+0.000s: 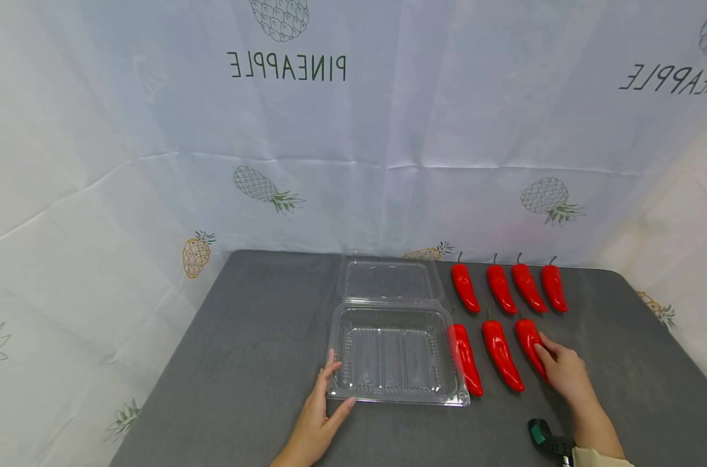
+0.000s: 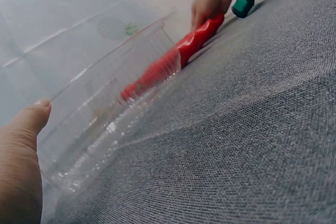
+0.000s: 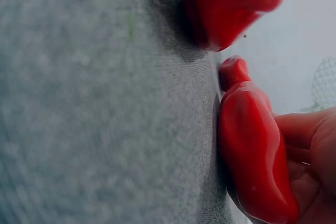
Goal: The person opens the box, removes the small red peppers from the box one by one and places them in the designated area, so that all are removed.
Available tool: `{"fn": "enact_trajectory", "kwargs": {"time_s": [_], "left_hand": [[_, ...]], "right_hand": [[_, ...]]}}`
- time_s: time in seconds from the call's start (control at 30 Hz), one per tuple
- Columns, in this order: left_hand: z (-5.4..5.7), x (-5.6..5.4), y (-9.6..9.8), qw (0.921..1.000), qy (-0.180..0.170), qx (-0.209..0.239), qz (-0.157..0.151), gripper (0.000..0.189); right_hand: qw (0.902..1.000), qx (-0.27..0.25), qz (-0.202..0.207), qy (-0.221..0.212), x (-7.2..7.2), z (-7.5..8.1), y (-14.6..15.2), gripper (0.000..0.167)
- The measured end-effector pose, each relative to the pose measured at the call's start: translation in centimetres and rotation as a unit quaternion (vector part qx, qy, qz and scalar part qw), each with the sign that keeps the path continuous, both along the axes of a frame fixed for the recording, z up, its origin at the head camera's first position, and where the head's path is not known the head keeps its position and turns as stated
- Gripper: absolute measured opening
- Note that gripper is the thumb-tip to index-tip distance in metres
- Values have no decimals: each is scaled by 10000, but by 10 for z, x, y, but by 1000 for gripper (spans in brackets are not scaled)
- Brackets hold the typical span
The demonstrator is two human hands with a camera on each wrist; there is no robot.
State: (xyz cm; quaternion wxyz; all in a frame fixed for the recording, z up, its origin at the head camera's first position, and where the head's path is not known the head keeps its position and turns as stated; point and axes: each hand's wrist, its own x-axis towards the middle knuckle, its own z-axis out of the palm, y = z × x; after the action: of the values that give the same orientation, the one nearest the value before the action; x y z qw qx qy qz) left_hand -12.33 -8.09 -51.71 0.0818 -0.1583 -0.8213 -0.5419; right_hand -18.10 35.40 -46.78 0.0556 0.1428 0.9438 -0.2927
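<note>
Six more peppers (image 1: 499, 288) lie at 10 to 12 o'clock of the right hand (image 1: 563, 373), whose fingers (image 1: 545, 353) grasp a pepper (image 1: 528, 344) on the table (image 1: 242, 363), stem toward 11. Left hand (image 1: 318, 415), fingers released, touches the open box (image 1: 394, 353).

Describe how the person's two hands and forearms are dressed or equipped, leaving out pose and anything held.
Both hands are bare: no gloves or rings show. The right hand has a pale beige sleeve cuff at the forearm and a black wrist-mounted device with a teal-green patch beside the wrist. The left hand shows no sleeve or strap in view.
</note>
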Motion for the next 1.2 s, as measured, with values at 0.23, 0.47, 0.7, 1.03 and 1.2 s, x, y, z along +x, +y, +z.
{"fn": "enact_trajectory", "kwargs": {"time_s": [0.23,0.47,0.7,1.03,1.2], "left_hand": [[0,-1,0,10000,8,-45,-5,58],[0,-2,1,10000,72,-33,20,57],[0,-1,1,9999,142,-44,-23,58],[-4,-2,0,9967,793,-2,-150,60],[-1,-3,-2,9894,1393,-405,96,74]], "right_hand": [[9997,-185,-6,-138,0,0,-1,58],[9994,-286,-54,-196,-2,-2,1,57],[9986,-453,-73,-260,0,-2,3,65],[9966,-684,-412,-188,8,5,-4,75],[9978,-523,-191,356,11,14,-12,74]]}}
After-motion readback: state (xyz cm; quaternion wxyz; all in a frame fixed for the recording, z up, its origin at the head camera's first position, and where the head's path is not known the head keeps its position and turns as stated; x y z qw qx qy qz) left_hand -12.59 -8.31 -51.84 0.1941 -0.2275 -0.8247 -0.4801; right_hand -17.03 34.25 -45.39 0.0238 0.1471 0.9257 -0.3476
